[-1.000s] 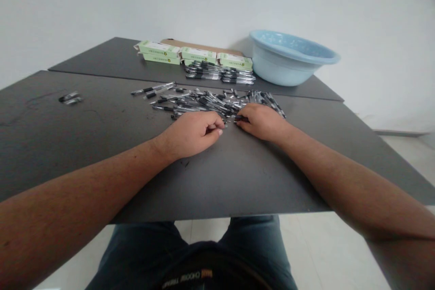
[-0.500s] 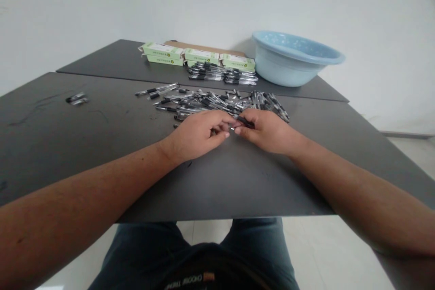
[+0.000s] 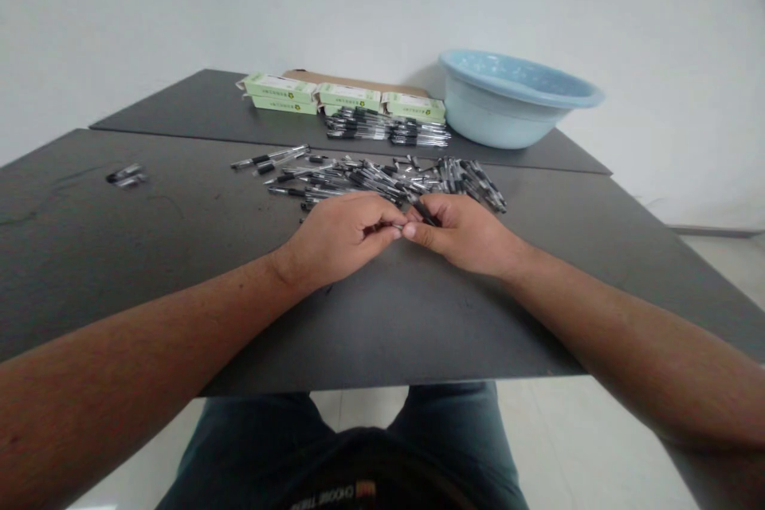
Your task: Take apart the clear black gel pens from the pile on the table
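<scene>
My right hand point(image 3: 463, 229) is closed round a pen point(image 3: 423, 210) with a black grip, which slants up and left out of the fingers. My left hand point(image 3: 343, 235) is in a pinch, its fingertips meeting those of the right. A sliver of something thin and pale shows between the left thumb and fingers, too small to name. Just beyond both hands lies a loose heap of clear pens point(image 3: 364, 175) with black grips, partly hidden by the left hand. At the heap's right end several pens point(image 3: 472, 182) lie closer together.
Green-and-white boxes point(image 3: 280, 93) stand stacked along the back, with bundled pens point(image 3: 358, 126) in front. A light-blue basin point(image 3: 496, 115) stands at the back right. Small clear-and-black pieces point(image 3: 127, 175) lie at the left of the dark table point(image 3: 370, 335). A seam crosses the tabletop.
The fingertips of both hands have come together, and the left thumb and fingers have closed. The pen in my right hand points more steeply away. The view has shifted slightly.
</scene>
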Tool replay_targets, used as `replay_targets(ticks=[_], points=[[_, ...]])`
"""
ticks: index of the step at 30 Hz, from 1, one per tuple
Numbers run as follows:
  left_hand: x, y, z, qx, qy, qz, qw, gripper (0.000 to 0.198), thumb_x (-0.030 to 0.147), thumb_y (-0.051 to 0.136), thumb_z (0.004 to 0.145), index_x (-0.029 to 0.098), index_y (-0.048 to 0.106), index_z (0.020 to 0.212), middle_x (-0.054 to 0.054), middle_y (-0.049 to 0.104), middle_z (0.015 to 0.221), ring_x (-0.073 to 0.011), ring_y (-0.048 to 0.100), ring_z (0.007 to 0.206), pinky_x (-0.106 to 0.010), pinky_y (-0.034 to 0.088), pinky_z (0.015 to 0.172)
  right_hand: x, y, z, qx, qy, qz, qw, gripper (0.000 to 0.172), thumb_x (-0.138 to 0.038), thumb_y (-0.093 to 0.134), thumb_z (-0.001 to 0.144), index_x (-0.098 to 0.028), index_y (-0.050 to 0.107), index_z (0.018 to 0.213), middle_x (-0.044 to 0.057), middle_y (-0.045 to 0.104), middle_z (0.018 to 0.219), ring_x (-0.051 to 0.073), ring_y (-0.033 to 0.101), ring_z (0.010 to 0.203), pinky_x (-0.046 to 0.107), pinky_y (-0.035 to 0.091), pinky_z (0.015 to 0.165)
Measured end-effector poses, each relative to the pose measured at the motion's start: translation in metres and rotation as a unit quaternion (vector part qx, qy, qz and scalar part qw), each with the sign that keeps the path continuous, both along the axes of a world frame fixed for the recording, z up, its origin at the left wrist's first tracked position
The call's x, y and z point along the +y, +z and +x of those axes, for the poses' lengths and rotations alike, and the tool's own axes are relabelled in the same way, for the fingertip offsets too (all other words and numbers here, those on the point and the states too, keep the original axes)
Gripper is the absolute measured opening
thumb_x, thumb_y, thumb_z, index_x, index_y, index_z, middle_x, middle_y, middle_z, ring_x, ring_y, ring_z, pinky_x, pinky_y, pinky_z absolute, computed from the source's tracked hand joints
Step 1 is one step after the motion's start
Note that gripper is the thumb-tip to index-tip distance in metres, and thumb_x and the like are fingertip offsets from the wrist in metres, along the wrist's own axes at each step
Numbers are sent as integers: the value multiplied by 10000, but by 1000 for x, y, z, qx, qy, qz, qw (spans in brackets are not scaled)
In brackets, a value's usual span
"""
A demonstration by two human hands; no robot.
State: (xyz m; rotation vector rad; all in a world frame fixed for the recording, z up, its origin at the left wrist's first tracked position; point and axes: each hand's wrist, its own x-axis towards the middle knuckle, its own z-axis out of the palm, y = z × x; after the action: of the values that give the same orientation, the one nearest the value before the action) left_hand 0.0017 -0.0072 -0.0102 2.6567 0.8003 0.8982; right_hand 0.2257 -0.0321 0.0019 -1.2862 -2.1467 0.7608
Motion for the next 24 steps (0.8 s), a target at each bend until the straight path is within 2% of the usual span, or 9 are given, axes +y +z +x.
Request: replay_targets(ticks=[4, 8, 11, 15, 24], points=[[3, 1, -1, -5, 37, -14, 999, 164, 286, 614, 911, 212, 730, 1000, -14, 739, 913, -169, 675, 845, -288, 503, 803, -2, 3, 1, -44, -9, 33, 998, 297, -470, 621, 906, -176, 641, 868, -13, 580, 721, 137, 510, 665, 240, 357, 589], [6, 2, -3, -35, 87, -41, 995, 149, 274, 629, 893, 203, 729, 976, -7, 745, 887, -156, 676, 797, -270, 507, 767, -3, 7, 10, -90, 11, 106, 990, 243, -379, 522, 965, -171, 640, 1011, 49, 675, 905, 187, 596, 806, 282, 418, 723], [6, 1, -3, -59, 110, -70, 990, 146, 275, 639, 890, 200, 722, 984, 2, 749, 855, -144, 677, 755, -254, 511, 734, -2, 8, 17, -120, 12, 146, 982, 222, -285, 430, 989, -176, 616, 1042, 73, 681, 946, 212, 611, 865, 311, 429, 793], [4, 1, -2, -66, 107, -76, 989, 142, 289, 642, 889, 201, 719, 968, 2, 748, 841, -144, 678, 745, -252, 509, 714, -1, 6, 19, -169, 10, 177, 970, 202, -247, 438, 976, -186, 629, 1004, 79, 686, 943, 222, 621, 881, 315, 434, 805], [5, 0, -1, -55, 79, -62, 993, 143, 294, 635, 878, 192, 714, 939, 1, 738, 835, -137, 672, 730, -243, 508, 694, -2, 5, 14, -188, 25, 188, 964, 208, -244, 463, 968, -182, 653, 1025, 86, 697, 965, 227, 629, 895, 319, 447, 815]])
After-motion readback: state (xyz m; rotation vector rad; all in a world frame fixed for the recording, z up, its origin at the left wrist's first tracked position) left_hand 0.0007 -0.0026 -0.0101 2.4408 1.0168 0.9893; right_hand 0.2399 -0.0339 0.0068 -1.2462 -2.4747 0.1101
